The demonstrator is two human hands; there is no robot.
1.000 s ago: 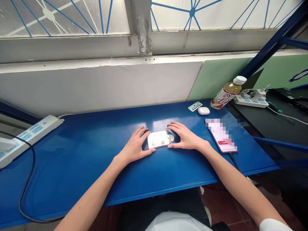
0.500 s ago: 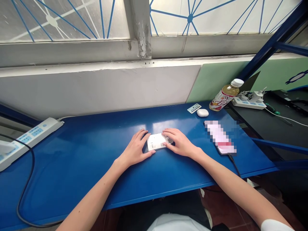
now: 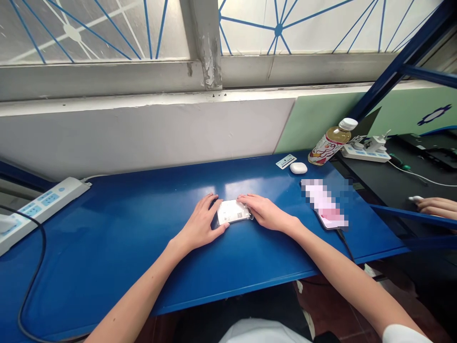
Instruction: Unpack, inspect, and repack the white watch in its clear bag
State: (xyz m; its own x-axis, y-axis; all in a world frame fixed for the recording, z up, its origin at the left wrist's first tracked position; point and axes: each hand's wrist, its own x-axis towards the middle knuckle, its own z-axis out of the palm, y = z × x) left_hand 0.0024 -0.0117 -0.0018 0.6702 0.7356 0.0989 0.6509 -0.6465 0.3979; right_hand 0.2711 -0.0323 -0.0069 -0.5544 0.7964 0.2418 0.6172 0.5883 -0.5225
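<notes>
A small flat white packet [image 3: 233, 212] lies on the blue tabletop in front of me, with shiny clear wrap at its right end and small dark print on top. My left hand [image 3: 203, 221] holds its left end, fingers along the far left corner and thumb at the near edge. At the far right corner, the fingers of my right hand [image 3: 266, 212] are together and bent over the packet's clear end. The right thumb is hidden.
To the right lie a blurred-out phone [image 3: 324, 205] on a cable, a white earbud case [image 3: 298, 167], a card [image 3: 286, 161] and a drink bottle [image 3: 332, 143]. A power strip [image 3: 46, 205] lies left. Another person's hand [image 3: 437, 206] shows at the right edge.
My right thumb has left the packet's top and gone out of sight, uncovering more print. My left hand stays in place. Another person's hand has appeared at the right edge.
</notes>
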